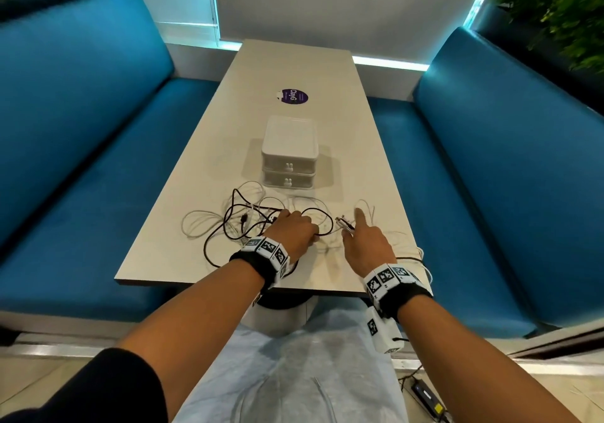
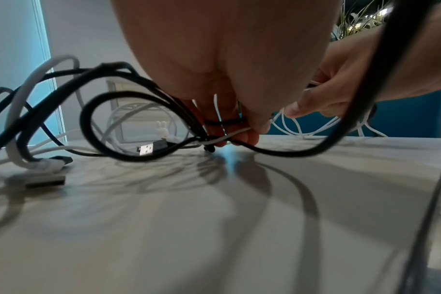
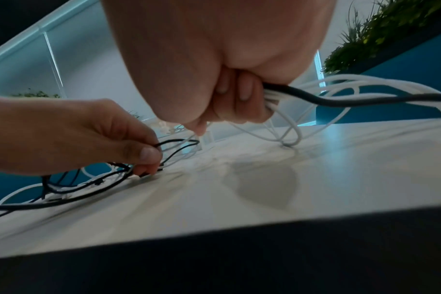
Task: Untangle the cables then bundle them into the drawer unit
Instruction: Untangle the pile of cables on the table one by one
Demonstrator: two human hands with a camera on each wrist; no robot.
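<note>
A person seated at a booth works through a knot of black and white cables (image 1: 248, 223) spread across the near end of a pale tabletop (image 1: 294, 66), with sorting barely begun. The left hand (image 1: 294, 231) bears down on the middle of the tangle, its grip pinching a thin black cable (image 2: 277, 152) and a white strand together against the surface, as the left wrist view shows. The right hand (image 1: 366, 243) is curled around a bunch of white cables (image 3: 353, 87) and one black lead (image 3: 340, 101), its forefinger pointing ahead, with several plug ends (image 1: 344, 223) poking out beside the thumb. Black and white loops cross over one another to the left of the hands, and a loose USB plug (image 2: 151, 150) lies among them. Judging by this, only a first handful has been gathered and nothing is coiled or tied. The white drawer unit (image 1: 289, 151) stands just beyond the tangle, two stacked drawers with small rabbit-shaped knobs, both closed, so separating the leads, bundling them, opening a drawer and stowing the bundles all appear to be left. Farther along the tabletop sits a round purple sticker (image 1: 291, 96). Blue padded benches (image 1: 81, 122) flank the tabletop on both sides, a light-coloured wall with a glowing strip closes the far end, and green plants (image 1: 555, 7) fill the corners above the seat backs.
</note>
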